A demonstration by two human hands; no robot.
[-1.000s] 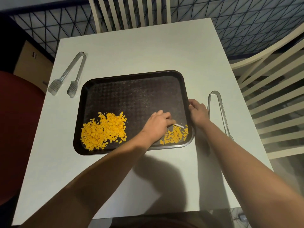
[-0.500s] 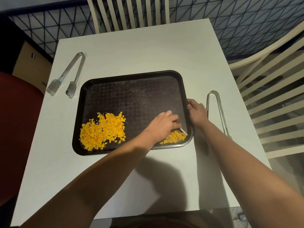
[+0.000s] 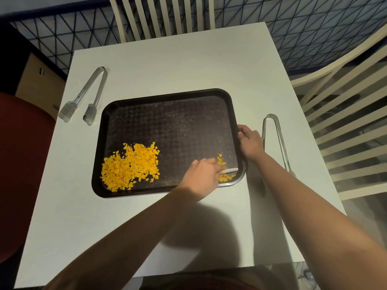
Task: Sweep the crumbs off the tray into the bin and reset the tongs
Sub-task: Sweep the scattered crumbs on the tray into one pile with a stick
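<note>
L hand (image 3: 202,171) pinches a white scraper (image 3: 230,170) w/ crumbs (image 3: 130,166) at tray (image 3: 167,94) edge, R hand (image 3: 249,141) grips rim; fast stroke could flick bits onto table (image 3: 167,59).

On the tabletop (image 3: 167,59), the right hand (image 3: 250,142) grips the tray (image 3: 167,95) rim; the left hand (image 3: 202,176) holds a white stick (image 3: 230,170) among orange crumbs (image 3: 129,166). Tongs (image 3: 85,99) lie left.

Dark tray (image 3: 167,95) with orange crumbs (image 3: 129,166); steel tongs (image 3: 85,97) flat either side.
</note>
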